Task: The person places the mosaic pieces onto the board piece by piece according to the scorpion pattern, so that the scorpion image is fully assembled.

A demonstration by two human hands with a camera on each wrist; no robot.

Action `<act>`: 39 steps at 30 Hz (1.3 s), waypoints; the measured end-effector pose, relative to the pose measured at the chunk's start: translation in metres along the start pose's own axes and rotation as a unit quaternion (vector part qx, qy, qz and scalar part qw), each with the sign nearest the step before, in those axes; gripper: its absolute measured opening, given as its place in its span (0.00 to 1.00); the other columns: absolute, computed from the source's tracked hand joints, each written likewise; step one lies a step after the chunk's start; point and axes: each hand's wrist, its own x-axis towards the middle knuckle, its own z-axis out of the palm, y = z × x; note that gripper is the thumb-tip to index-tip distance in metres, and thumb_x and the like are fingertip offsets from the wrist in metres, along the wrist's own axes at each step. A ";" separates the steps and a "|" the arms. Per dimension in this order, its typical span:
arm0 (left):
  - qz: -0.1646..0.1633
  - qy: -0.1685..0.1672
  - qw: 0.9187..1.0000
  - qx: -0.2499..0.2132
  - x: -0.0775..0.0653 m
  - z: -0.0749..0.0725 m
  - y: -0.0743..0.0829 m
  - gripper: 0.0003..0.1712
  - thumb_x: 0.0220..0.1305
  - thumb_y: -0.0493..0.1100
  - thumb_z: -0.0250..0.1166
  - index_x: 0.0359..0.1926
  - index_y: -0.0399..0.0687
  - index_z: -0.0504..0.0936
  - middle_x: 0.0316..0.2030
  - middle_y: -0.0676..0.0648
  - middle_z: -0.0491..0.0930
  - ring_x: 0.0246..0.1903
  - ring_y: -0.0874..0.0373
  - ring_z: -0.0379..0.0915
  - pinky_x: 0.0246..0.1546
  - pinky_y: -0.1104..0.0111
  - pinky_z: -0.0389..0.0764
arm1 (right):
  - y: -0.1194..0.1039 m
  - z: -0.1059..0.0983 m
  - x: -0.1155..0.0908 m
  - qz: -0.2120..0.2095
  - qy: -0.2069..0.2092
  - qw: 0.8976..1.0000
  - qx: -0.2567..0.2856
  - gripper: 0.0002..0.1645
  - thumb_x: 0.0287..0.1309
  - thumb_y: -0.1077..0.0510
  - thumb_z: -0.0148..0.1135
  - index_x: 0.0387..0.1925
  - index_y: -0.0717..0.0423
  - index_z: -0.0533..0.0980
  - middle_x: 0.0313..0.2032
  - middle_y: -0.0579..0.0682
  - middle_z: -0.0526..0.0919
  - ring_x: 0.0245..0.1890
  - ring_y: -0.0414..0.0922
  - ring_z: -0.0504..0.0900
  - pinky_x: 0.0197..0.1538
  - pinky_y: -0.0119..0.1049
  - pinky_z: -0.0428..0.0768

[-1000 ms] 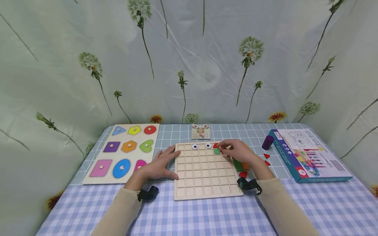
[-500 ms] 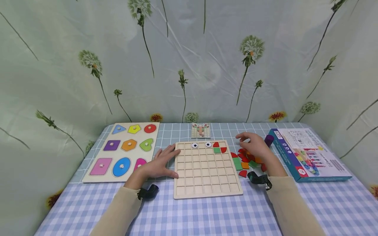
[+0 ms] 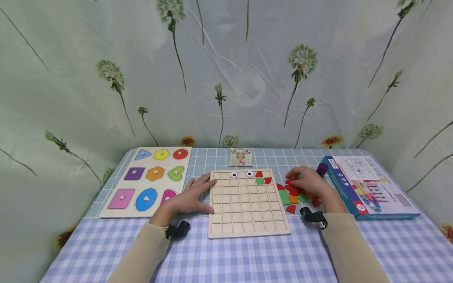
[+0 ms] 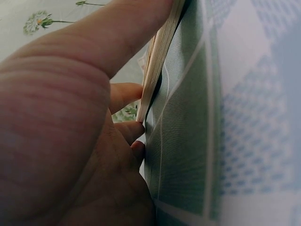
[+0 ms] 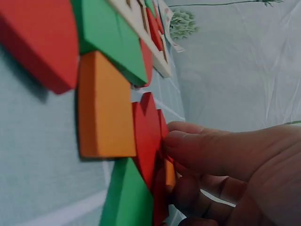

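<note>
A wooden grid board [image 3: 247, 212] lies in the middle of the head view. Two eye pieces [image 3: 233, 175], a green square [image 3: 260, 181] and two red quarter-circles [image 3: 267, 180] sit in its upper cells. My left hand [image 3: 189, 198] rests spread against the board's left edge, thumb and fingertips at the rim. Right of the board, my right hand [image 3: 307, 181] reaches over a loose pile. Close up, its thumb and forefinger touch the red pieces [image 5: 148, 136], beside an orange block [image 5: 110, 108] and a green piece [image 5: 127, 197]. The palm hides part of the pile.
A shape puzzle board [image 3: 166, 163] with knobbed pieces lies at the left. Behind the grid board is a small picture card [image 3: 240, 162]. A purple cylinder [image 3: 321, 169] stands beyond my right hand, next to a flat toy box [image 3: 375, 188].
My right hand has left the board's upper right corner, where the red and green pieces now show, and moved right and down onto the pile. My left hand stays in place.
</note>
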 end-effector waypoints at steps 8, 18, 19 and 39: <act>0.002 0.001 1.000 0.002 0.001 0.001 -0.001 0.58 0.51 0.61 0.76 0.78 0.55 0.57 0.81 0.45 0.39 0.81 0.45 0.31 0.78 0.44 0.29 | 0.001 0.001 0.002 0.001 0.006 1.000 -0.006 0.13 0.63 0.61 0.65 0.49 0.57 0.81 0.48 0.61 0.81 0.48 0.54 0.76 0.54 0.49 0.83; 0.002 -0.003 1.000 0.000 0.000 0.001 -0.003 0.58 0.51 0.61 0.76 0.78 0.54 0.57 0.81 0.46 0.39 0.81 0.45 0.30 0.78 0.44 0.28 | -0.001 0.002 0.002 0.006 0.014 1.000 0.020 0.08 0.62 0.58 0.66 0.42 0.54 0.78 0.45 0.58 0.80 0.44 0.51 0.76 0.45 0.39 0.83; 0.002 -0.003 1.000 -0.001 0.000 0.001 -0.003 0.58 0.51 0.61 0.76 0.78 0.54 0.57 0.81 0.46 0.38 0.81 0.45 0.30 0.78 0.44 0.28 | -0.001 0.002 0.002 0.005 0.015 1.000 0.025 0.08 0.62 0.57 0.66 0.42 0.55 0.78 0.44 0.57 0.81 0.44 0.51 0.76 0.44 0.38 0.82; 0.002 -0.002 1.000 0.004 0.001 0.001 -0.003 0.58 0.51 0.61 0.76 0.78 0.55 0.56 0.81 0.46 0.39 0.81 0.45 0.30 0.78 0.44 0.29 | -0.029 0.019 0.004 -0.068 0.066 0.994 0.051 0.12 0.64 0.61 0.62 0.49 0.54 0.81 0.45 0.56 0.84 0.45 0.51 0.78 0.53 0.46 0.82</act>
